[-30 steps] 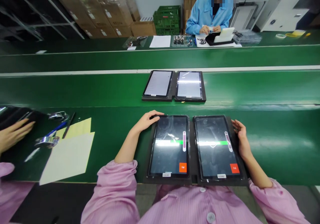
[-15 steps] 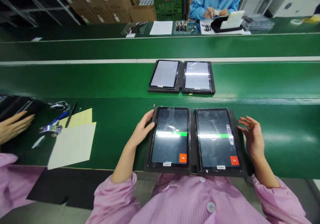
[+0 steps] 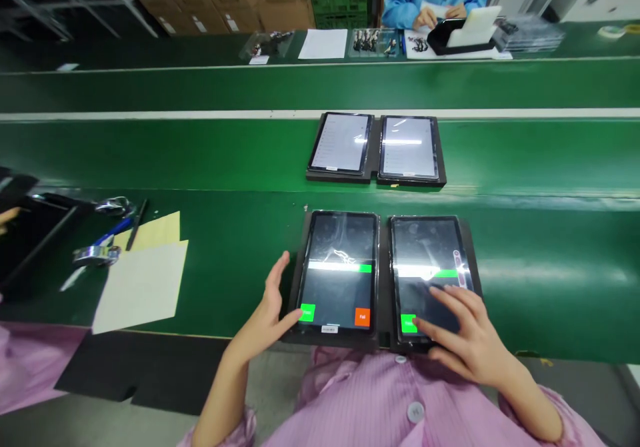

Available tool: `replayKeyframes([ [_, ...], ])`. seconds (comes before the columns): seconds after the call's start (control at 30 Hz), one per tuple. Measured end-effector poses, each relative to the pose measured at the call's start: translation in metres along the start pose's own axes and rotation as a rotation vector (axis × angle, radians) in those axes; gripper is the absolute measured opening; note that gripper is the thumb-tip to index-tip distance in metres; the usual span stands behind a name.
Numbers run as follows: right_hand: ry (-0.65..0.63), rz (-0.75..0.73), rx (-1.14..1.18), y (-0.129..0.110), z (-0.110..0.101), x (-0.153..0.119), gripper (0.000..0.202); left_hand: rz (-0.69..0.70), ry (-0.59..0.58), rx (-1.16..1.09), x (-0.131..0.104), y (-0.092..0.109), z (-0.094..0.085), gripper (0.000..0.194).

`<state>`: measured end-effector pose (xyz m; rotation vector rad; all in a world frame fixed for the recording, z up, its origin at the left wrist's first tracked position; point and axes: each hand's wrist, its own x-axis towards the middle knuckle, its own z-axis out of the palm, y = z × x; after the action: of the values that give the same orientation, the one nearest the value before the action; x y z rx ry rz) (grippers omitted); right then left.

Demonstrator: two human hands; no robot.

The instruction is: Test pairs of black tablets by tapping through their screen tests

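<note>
Two tablets lie side by side on dark foam trays at the near table edge. The left tablet shows a green button and a red Fail button. My left hand is open beside it, thumb at the green button. The right tablet also shows a green button at its lower left. Over this tablet's lower part, my right hand spreads its fingers, one fingertip at the green button; the lower right of the screen is hidden.
Beyond lie two tablets with white screens on the green belt. At left are paper sheets, a pen and a tape dispenser. A person in blue works across the table.
My right hand has moved left from the tray's side onto the right tablet. My left hand has come down toward the left tablet's lower corner. Green buttons now show. The far tablets have shifted right.
</note>
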<state>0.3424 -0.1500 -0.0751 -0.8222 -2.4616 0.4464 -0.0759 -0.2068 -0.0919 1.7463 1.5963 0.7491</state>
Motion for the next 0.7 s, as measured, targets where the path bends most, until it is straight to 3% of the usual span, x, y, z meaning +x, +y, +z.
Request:
replayKeyframes([
  [0.1, -0.129, -0.042, 0.011, 0.000, 0.002, 0.001, 0.040, 0.082, -0.011, 0.127, 0.036, 0.017, -0.015, 0.069],
  [0.17, -0.102, 0.036, 0.026, 0.010, -0.002, 0.005, 0.038, 0.163, -0.103, 0.322, 0.072, 0.038, -0.014, 0.062],
  [0.3, 0.276, 0.427, 0.078, 0.055, -0.009, 0.023, 0.041, 0.355, -0.335, 0.548, 0.148, 0.080, 0.011, 0.064],
  [0.37, 0.458, 0.598, 0.158, 0.081, -0.004, 0.032, 0.044, 0.393, -0.381, 0.602, 0.173, 0.091, 0.024, 0.063],
  [0.5, 0.572, 0.708, 0.352, 0.112, 0.012, 0.039, 0.047, 0.455, -0.354, 0.645, 0.189, 0.092, 0.036, 0.056],
  [0.7, 0.541, 0.724, 0.424, 0.113, 0.021, 0.037, 0.044, 0.462, -0.315, 0.721, 0.190, 0.088, 0.041, 0.055],
])
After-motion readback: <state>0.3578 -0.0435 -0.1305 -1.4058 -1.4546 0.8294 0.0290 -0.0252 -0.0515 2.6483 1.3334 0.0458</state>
